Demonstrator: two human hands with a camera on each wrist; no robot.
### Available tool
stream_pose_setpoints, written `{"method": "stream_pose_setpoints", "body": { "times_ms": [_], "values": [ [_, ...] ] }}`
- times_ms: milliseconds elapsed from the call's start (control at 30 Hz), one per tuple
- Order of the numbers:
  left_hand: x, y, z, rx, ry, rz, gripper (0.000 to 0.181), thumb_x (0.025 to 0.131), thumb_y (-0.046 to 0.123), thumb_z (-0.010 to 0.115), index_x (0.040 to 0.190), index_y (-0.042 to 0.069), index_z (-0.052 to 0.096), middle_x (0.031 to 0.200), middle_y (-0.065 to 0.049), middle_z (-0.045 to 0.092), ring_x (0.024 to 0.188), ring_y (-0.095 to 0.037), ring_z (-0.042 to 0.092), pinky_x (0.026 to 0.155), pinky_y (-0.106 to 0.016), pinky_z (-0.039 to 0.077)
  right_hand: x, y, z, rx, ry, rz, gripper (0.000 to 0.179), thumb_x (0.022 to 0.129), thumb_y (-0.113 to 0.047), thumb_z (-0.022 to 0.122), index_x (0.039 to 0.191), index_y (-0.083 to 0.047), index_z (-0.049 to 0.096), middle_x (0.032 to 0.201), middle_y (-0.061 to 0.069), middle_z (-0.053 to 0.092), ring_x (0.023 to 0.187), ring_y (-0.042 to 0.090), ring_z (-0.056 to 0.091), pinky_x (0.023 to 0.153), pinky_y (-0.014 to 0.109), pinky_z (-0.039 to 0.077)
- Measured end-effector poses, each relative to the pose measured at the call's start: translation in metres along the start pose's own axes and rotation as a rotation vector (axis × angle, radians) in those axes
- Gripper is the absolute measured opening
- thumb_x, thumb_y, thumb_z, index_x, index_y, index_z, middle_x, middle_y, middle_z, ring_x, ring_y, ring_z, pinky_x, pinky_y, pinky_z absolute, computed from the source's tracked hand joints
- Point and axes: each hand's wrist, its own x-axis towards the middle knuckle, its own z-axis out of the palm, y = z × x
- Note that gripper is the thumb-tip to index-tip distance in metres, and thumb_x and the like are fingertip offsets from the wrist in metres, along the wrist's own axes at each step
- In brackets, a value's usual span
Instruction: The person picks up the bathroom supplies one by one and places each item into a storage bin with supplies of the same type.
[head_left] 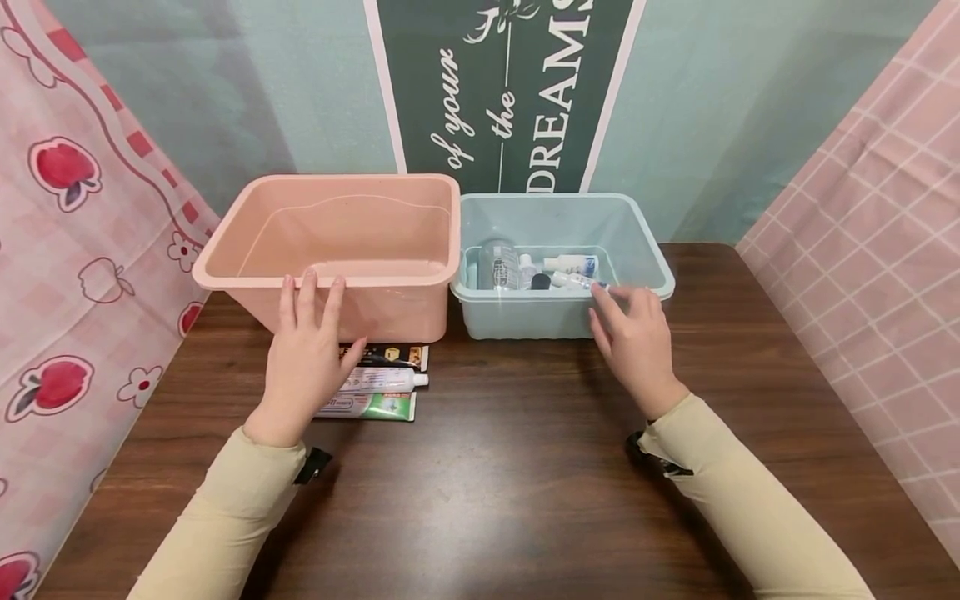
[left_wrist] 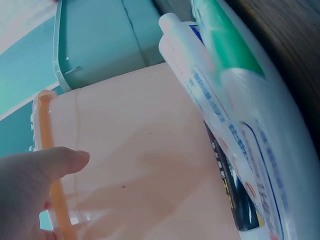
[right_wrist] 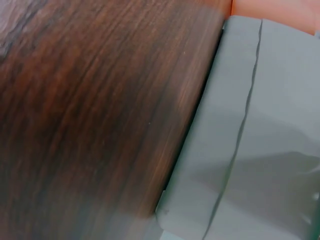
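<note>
Two bins stand side by side on the far part of the table (head_left: 480, 517), rims meeting. We note the left hand (head_left: 303, 371) with straight fingers across the near rim of the pink bin (head_left: 416, 312), released, its thumb spread along the outer wall. The right hand (head_left: 637, 342) bends over the near rim of the blue bin (head_left: 525, 322), towards the right corner; we cannot tell whether its fingertips pinch the rim or a tube just beneath them. Inside, a clear bottle (head_left: 497, 265) lies left of white-capped tubes (head_left: 577, 266). Along the near foot of the pink bin, partly behind the left hand, we find, far to near, a black tube (head_left: 388, 356), a white tube (head_left: 386, 381) and a green-and-white tube (head_left: 390, 407). Open wood extends from these towards the near edge, between the forearms, and right of the blue bin.
</note>
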Motion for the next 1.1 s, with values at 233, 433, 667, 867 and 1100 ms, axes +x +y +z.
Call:
{"method": "stream_pose_setpoints", "body": {
  "times_ms": [233,433,667,867,1100],
  "values": [
    [-0.001,-0.008,-0.006,-0.005,-0.029,0.066,0.089,0.070,0.026,0.077,0.142,0.000,0.032,0.143,-0.033,0.023,0.133,-0.051,0.015,0.099,-0.061,0.027,-0.001,0.000,0.002,-0.013,0.009,0.012,0.033,0.087,-0.014,0.061,0.118,-0.003,0.062,0.102,0.025,0.052,0.090,0.044,0.049,0.093,0.057,0.036],
    [-0.008,-0.005,-0.015,-0.007,-0.083,0.082,0.087,0.069,0.027,0.078,0.140,0.001,0.035,0.146,-0.032,0.017,0.133,-0.049,0.016,0.094,-0.063,0.031,-0.001,-0.001,0.003,-0.007,0.009,0.011,0.033,0.086,-0.014,0.061,0.118,-0.002,0.062,0.101,0.024,0.052,0.089,0.044,0.048,0.091,0.057,0.037],
    [-0.022,0.004,-0.025,-0.027,-0.157,0.136,0.075,0.071,0.030,0.074,0.134,0.002,0.044,0.142,-0.029,0.029,0.129,-0.046,0.027,0.086,-0.062,0.038,-0.001,-0.002,0.002,-0.013,-0.014,0.013,0.034,0.087,-0.014,0.060,0.119,-0.002,0.062,0.103,0.024,0.052,0.090,0.043,0.048,0.093,0.057,0.035],
    [-0.028,0.005,-0.026,-0.055,-0.210,0.214,0.064,0.075,0.030,0.071,0.127,-0.002,0.051,0.130,-0.025,0.047,0.116,-0.042,0.045,0.086,-0.057,0.041,-0.001,-0.001,0.001,-0.014,-0.013,0.017,0.033,0.088,-0.014,0.058,0.119,-0.002,0.062,0.103,0.024,0.051,0.090,0.043,0.048,0.094,0.057,0.035],
    [-0.046,0.000,-0.012,-0.063,-0.322,0.313,0.049,0.074,0.027,0.074,0.112,-0.002,0.061,0.106,-0.019,0.061,0.097,-0.035,0.059,0.080,-0.050,0.047,-0.001,0.000,0.000,-0.022,-0.032,0.015,0.032,0.089,-0.013,0.055,0.119,-0.001,0.061,0.104,0.025,0.051,0.092,0.043,0.048,0.092,0.057,0.036]
  ]
}}
